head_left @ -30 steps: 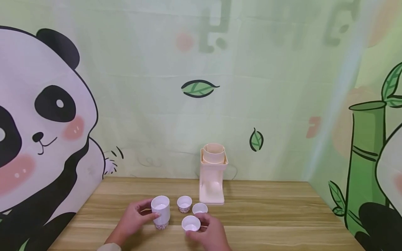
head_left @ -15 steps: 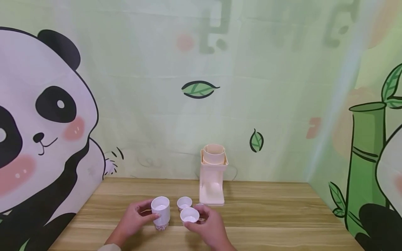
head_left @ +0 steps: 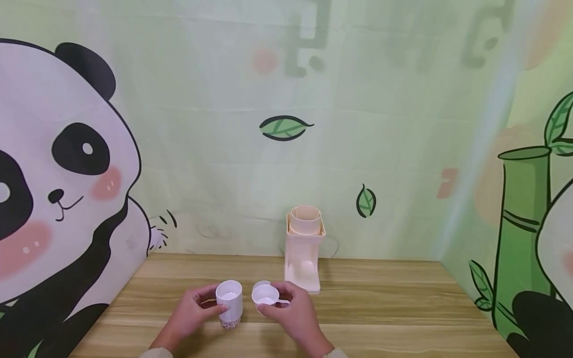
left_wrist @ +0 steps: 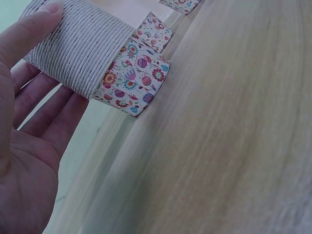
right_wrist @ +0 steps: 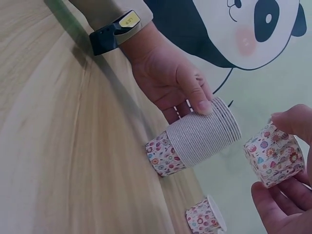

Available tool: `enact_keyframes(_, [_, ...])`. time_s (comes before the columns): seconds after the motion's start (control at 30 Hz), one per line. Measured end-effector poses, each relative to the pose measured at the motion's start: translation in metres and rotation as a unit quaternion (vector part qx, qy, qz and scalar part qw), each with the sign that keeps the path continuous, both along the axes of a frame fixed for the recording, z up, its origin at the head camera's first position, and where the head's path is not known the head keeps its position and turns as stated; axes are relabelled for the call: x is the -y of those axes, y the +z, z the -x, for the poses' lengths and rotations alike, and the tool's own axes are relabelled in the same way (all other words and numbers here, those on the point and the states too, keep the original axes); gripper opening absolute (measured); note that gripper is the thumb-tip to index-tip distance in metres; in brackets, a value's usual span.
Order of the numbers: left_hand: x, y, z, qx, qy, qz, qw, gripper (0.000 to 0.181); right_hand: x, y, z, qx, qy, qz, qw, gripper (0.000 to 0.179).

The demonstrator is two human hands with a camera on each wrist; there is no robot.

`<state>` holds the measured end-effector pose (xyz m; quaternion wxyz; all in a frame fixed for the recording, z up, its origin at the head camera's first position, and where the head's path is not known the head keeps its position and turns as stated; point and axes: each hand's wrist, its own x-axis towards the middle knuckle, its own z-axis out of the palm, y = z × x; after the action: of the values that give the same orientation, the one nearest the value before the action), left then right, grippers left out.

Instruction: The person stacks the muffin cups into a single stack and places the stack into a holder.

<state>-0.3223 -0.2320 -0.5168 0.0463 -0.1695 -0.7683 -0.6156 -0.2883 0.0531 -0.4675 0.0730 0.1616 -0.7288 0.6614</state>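
Observation:
On the left, my left hand [head_left: 192, 311] grips an upright stack of nested paper baking cups [head_left: 229, 298]. Its rims look white and ribbed, and the lowest cup has a colourful flower print, plain in the left wrist view. The stack's base appears to stand on the table. Thumb and fingers of my right hand [head_left: 296, 313] pinch a single paper baking cup [right_wrist: 274, 153], mouth up, just right of the stack. Behind that cup, another paper baking cup [right_wrist: 204, 217] stands on the table, partly covered in the head view. My right hand hides most of what lies behind it.
A pale pink stand [head_left: 302, 271] with a round pink cylinder [head_left: 306, 220] in its top stands at the table's back. The wooden table [head_left: 394, 303] meets a printed panda backdrop [head_left: 201, 149]. A dark strap [right_wrist: 103, 43] is on the left wrist.
My right hand has moved up and slightly left in the head view with its single paper baking cup, now covering more of the cups behind. My left hand and the stack have hardly moved.

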Motion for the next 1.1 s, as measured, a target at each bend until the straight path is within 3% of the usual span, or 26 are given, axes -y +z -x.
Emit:
enact_keyframes(0.57, [-0.001,0.003,-0.001,0.002,0.001,-0.001,1.0000,0.058,0.013,0.007,0.014,-0.009,0.035,0.035,0.9987,0.054])
enact_keyframes(1.1, [-0.002,0.002,-0.001,0.007,0.004,-0.007,0.9999,0.057,0.031,0.005,0.033,-0.014,0.032,0.033,0.9989,0.047])
